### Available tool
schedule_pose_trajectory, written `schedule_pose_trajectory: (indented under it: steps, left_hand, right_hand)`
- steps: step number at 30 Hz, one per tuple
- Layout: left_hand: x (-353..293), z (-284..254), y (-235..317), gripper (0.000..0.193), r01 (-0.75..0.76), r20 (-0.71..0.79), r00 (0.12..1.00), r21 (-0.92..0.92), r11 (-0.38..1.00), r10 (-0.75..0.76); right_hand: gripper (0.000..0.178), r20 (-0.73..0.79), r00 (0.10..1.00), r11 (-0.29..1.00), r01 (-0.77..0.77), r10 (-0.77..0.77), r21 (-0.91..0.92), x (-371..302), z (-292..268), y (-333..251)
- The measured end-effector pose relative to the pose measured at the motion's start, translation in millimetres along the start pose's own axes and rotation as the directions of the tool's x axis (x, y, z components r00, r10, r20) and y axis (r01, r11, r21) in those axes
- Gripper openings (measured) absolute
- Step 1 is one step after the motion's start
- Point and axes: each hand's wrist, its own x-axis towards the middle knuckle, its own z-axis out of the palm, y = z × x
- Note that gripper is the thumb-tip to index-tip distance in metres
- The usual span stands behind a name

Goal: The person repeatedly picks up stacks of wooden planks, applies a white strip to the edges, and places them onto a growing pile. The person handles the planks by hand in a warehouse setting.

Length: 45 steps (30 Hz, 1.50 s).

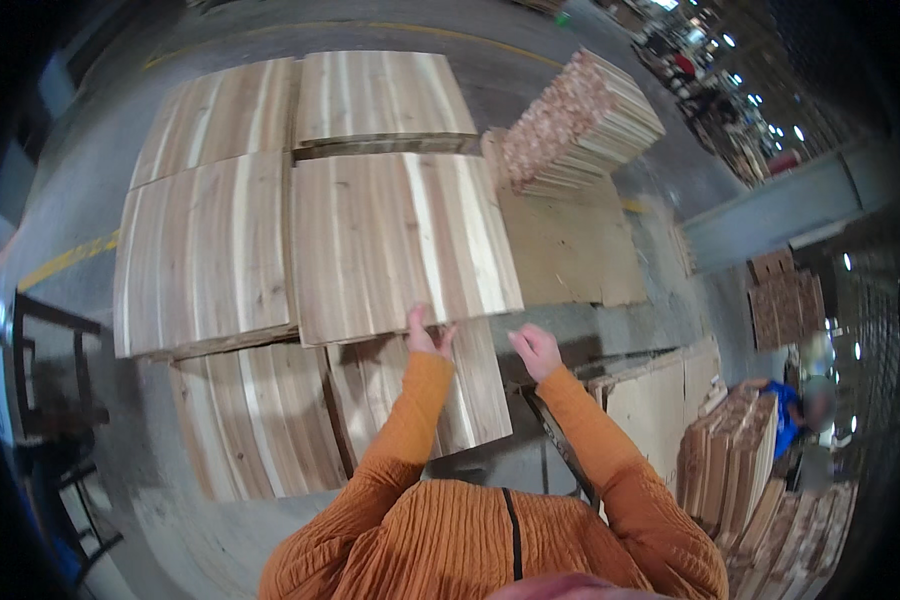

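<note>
A wide striped wood panel (pixel 400 240) lies on top of a stack in front of me. At its near edge is my left hand (pixel 430 336), thumb over the top and the other fingers partly hidden at the edge. My right hand (pixel 537 350) hangs just off the panel's near right corner, apart from it. Its fingers are curled, and whatever may be inside them is hidden. Below the near edge, a lower wood panel (pixel 475 385) juts toward me, with my left forearm passing over it.
More panel stacks stand left (pixel 205 250), behind (pixel 385 95) and near left (pixel 255 420). A block of upright boards (pixel 580 125) sits on a brown sheet (pixel 570 240) at the far right. Wood stacks (pixel 730 455) and a person in blue (pixel 788 415) are at the right.
</note>
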Motion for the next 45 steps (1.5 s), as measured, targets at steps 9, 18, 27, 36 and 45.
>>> schedule_pose_trajectory:
  steps: [9,18,27,36,45]
  left_hand:
    - [65,26,23,0.052,-0.033,0.180,0.984,0.221,0.975,-0.007]
    - [61,39,26,0.091,0.094,0.062,0.992,0.201,0.975,-0.109]
    - [29,45,-5,0.081,-0.115,0.114,0.989,0.217,0.969,0.092]
    - [-51,-14,-189,0.047,-0.049,0.288,0.919,0.760,0.648,-0.269]
    - [-272,-39,-463,0.059,-0.162,0.085,0.530,0.987,-0.002,-0.844]
  right_hand:
    - [0.026,0.090,0.823,0.783,-0.562,0.560,0.267,-197,-4,18]
    - [0.039,0.117,0.899,0.907,-0.417,0.422,-0.063,-239,2,13]
    - [0.037,-0.150,0.780,0.794,-0.604,0.608,0.073,-343,-23,27]
    - [0.021,-0.285,0.716,0.769,-0.565,0.637,0.300,-441,-28,29]
    - [0.021,-0.535,0.686,0.867,-0.338,0.493,0.365,-537,-62,95]
